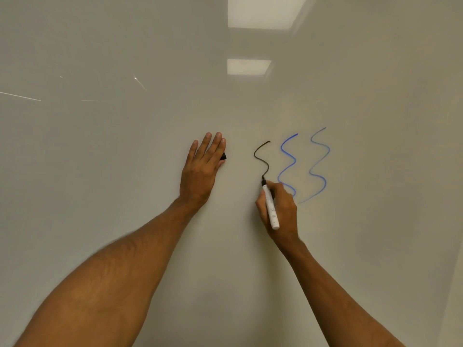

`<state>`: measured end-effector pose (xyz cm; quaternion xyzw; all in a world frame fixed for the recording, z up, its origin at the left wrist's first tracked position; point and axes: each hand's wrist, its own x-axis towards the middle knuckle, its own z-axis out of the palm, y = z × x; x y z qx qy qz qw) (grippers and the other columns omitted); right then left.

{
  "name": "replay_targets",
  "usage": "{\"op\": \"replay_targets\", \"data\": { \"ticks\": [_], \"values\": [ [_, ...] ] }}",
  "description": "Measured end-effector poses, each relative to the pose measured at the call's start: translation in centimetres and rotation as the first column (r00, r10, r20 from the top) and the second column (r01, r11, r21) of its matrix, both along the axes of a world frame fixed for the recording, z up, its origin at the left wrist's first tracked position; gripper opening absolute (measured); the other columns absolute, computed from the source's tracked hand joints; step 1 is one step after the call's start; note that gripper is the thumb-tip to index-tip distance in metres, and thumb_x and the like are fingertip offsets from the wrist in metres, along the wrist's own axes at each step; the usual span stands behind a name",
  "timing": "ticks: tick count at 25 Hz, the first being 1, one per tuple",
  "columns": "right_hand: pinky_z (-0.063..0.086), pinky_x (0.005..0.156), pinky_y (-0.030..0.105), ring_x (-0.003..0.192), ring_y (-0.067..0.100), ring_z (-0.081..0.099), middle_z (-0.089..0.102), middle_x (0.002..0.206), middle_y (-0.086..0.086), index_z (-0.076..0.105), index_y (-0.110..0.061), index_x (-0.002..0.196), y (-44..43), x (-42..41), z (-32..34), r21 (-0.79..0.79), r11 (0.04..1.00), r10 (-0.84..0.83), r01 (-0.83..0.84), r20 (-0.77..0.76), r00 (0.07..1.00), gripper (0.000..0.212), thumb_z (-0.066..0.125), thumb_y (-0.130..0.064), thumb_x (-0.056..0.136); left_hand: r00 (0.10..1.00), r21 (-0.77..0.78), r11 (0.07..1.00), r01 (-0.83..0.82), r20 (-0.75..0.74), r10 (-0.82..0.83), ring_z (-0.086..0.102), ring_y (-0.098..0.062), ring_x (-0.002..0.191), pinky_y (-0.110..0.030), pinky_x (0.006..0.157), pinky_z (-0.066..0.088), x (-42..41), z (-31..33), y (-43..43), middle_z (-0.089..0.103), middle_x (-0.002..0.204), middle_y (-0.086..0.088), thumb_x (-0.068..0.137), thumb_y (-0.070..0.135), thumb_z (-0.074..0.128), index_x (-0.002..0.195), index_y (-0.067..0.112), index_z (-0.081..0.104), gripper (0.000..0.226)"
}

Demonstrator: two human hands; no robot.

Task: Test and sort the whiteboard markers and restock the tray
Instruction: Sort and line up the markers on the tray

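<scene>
My right hand [279,209] grips a white-barrelled black marker [270,205], its tip touching the whiteboard [125,146] at the lower end of a black squiggle [261,156]. To the right of that line are two blue squiggles [288,164] [319,164]; my right hand covers the bottom of the nearer one. My left hand [201,171] lies flat against the board to the left, fingers pointing up, with a black marker cap [223,156] pinned under its fingers and only the cap's end showing.
The whiteboard fills the whole view and reflects two ceiling lights [263,11] [248,66] near the top. Faint scratch marks [20,96] streak the left side. No tray or other markers are in view.
</scene>
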<state>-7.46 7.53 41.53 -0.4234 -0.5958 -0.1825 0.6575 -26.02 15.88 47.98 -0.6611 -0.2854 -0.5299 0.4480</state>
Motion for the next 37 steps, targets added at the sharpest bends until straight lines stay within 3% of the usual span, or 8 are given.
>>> {"op": "replay_targets", "data": {
  "ticks": [2, 7, 10, 15, 20, 26, 29, 37],
  "values": [
    [0.045, 0.058, 0.032, 0.059, 0.021, 0.054, 0.059, 0.069, 0.004, 0.061, -0.007, 0.095, -0.2, 0.6, -1.9, 0.01, 0.999, -0.035, 0.034, 0.214, 0.976, 0.017, 0.054, -0.02, 0.087, 1.0, -0.024, 1.0, 0.009, 0.005, -0.009, 0.036, -0.026, 0.138, -0.039, 0.118, 0.018, 0.0, 0.0, -0.2, 0.043, 0.146, -0.009, 0.098, 0.018, 0.049, 0.14, 0.006, 0.044, 0.044],
    [0.043, 0.053, 0.033, 0.053, 0.021, 0.05, 0.056, 0.065, 0.004, 0.059, -0.009, 0.092, -1.0, 2.7, -5.3, -0.049, 0.993, -0.098, 0.106, 0.141, 0.985, 0.02, 0.049, -0.025, 0.085, 0.999, -0.144, 0.989, 0.04, -0.014, -0.042, 0.03, -0.026, 0.14, -0.037, 0.119, 0.011, -0.3, -0.1, -0.9, 0.038, 0.149, -0.007, 0.099, 0.02, 0.043, 0.143, 0.007, 0.039, 0.045],
    [0.045, 0.055, 0.032, 0.055, 0.023, 0.054, 0.059, 0.066, 0.004, 0.058, -0.01, 0.097, -1.6, 2.2, -6.5, -0.127, 0.985, -0.072, 0.117, 0.316, 0.946, 0.017, 0.055, -0.022, 0.086, 0.998, -0.25, 0.967, 0.048, -0.036, -0.059, 0.026, -0.026, 0.142, -0.038, 0.119, 0.007, -0.6, 0.2, -1.8, 0.035, 0.151, -0.008, 0.1, 0.022, 0.037, 0.144, 0.008, 0.037, 0.046],
    [0.045, 0.058, 0.031, 0.063, 0.025, 0.057, 0.066, 0.088, 0.006, 0.049, -0.018, 0.116, -2.8, 1.2, -7.6, -0.202, 0.971, -0.029, 0.124, 0.42, 0.907, 0.034, 0.066, -0.017, 0.086, 0.996, -0.316, 0.948, 0.018, -0.076, -0.045, 0.029, -0.025, 0.14, -0.048, 0.117, 0.017, -0.7, -4.2, -4.0, 0.04, 0.148, -0.008, 0.1, 0.025, 0.035, 0.142, 0.007, 0.042, 0.046],
    [0.049, 0.068, 0.027, 0.082, 0.02, 0.056, 0.053, 0.124, 0.004, 0.05, -0.019, 0.129, -3.2, 0.3, -11.5, -0.313, 0.95, 0.153, -0.01, 0.436, 0.887, 0.044, 0.044, -0.004, 0.088, 0.991, -0.445, 0.895, -0.025, -0.126, -0.035, 0.038, -0.024, 0.136, -0.044, 0.115, 0.021, -1.6, -14.7, -6.5, 0.046, 0.144, -0.007, 0.096, 0.023, 0.046, 0.138, 0.008, 0.047, 0.045],
    [0.05, 0.063, 0.019, 0.079, 0.013, 0.061, 0.051, 0.114, 0.001, 0.052, -0.017, 0.114, -4.2, -1.0, -17.4, -0.428, 0.892, 0.314, -0.145, 0.359, 0.879, 0.021, 0.055, -0.015, 0.093, 0.984, -0.618, 0.781, -0.09, -0.179, -0.028, 0.051, -0.024, 0.126, -0.033, 0.105, 0.036, -2.7, -24.8, -10.2, 0.054, 0.137, -0.003, 0.083, 0.024, 0.07, 0.13, 0.016, 0.057, 0.049],
    [0.053, 0.067, 0.025, 0.085, 0.017, 0.063, 0.056, 0.116, 0.001, 0.045, -0.025, 0.123, -4.8, -0.6, -20.4, -0.539, 0.835, 0.364, -0.112, 0.388, 0.847, 0.031, 0.053, -0.014, 0.095, 0.985, -0.744, 0.656, -0.125, -0.17, -0.005, 0.057, -0.023, 0.12, -0.034, 0.092, 0.049, -3.1, -28.1, -11.6, 0.057, 0.134, 0.0, 0.068, 0.022, 0.085, 0.124, 0.019, 0.063, 0.061],
    [0.047, 0.074, 0.031, 0.091, 0.023, 0.063, 0.065, 0.111, 0.002, 0.057, -0.019, 0.121, -6.2, 0.1, -24.4, -0.634, 0.774, 0.407, 0.005, 0.502, 0.763, 0.029, 0.055, -0.012, 0.093, 0.968, -0.769, 0.597, -0.231, -0.246, 0.058, 0.059, -0.02, 0.117, -0.038, 0.09, 0.051, -3.5, -32.0, -13.3, 0.059, 0.132, 0.001, 0.082, 0.033, 0.067, 0.121, 0.022, 0.064, 0.04]
  ]
}}
